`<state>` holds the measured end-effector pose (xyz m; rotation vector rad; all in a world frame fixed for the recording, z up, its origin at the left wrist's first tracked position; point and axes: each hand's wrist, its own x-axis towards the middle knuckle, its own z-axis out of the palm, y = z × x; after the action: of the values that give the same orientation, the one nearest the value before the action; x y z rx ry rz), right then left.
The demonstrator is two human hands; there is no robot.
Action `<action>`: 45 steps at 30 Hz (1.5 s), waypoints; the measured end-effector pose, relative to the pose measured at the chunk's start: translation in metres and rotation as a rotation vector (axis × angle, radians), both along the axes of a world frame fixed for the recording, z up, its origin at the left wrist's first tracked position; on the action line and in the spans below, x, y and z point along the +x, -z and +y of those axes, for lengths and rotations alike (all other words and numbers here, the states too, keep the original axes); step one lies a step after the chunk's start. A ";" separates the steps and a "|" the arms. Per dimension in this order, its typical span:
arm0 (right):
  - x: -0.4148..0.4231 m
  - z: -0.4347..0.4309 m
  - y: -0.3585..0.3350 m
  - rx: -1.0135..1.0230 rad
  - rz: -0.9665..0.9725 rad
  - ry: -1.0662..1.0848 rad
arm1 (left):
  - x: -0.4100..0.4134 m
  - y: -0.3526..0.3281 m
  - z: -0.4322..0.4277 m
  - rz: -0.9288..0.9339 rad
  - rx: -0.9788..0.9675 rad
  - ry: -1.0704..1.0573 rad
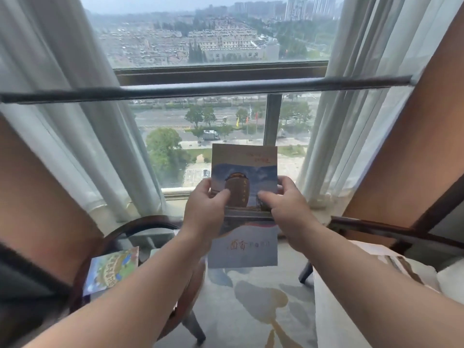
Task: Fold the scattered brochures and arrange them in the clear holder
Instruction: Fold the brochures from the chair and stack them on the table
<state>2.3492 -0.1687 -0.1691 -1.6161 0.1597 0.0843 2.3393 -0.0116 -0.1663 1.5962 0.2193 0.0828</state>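
Both hands hold 1 brochure [244,197] up in the air in front of the window [216,36]. The left hand [203,209] pinches its left edge, thumb on the printed face, and the right hand [288,209] pinches the right edge the same way. The sheet stands upright with a crease line running across it at about the level of the thumbs, so it looks like 2 panels, 1 above and 1 below; the blur makes it hard to say whether it is fully open or partly bent.

A second brochure [113,270], a colourful one, lies flat on the round table [140,222] at 8 o'clock from the held one, well apart from it. The clear holder is not in view.

To fold well, I would keep both thumbs on the crease, swing the top panel down toward 6 o'clock until its corners meet the bottom corners, then check both side edges line up before pressing. Run a thumb along the fold from the centre outward. Working in mid-air risks a skewed fold, so laying it on the table would likely help.
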 end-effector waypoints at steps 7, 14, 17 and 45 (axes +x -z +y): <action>0.008 0.077 0.027 -0.223 0.000 -0.130 | -0.015 0.034 0.086 -0.023 0.205 -0.151; 0.026 0.158 0.068 -0.416 0.024 -0.192 | -0.009 0.081 0.180 -0.008 0.743 -0.147; 0.035 0.193 0.092 -0.522 0.033 -0.174 | 0.004 0.106 0.217 0.016 0.790 -0.089; 0.081 0.284 0.381 -0.779 0.318 -0.382 | 0.075 0.401 0.288 0.473 0.951 0.162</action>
<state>2.4300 0.1158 -0.5498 -2.3897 0.1315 0.6402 2.4142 0.2761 -0.5669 2.5649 0.4580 -0.3759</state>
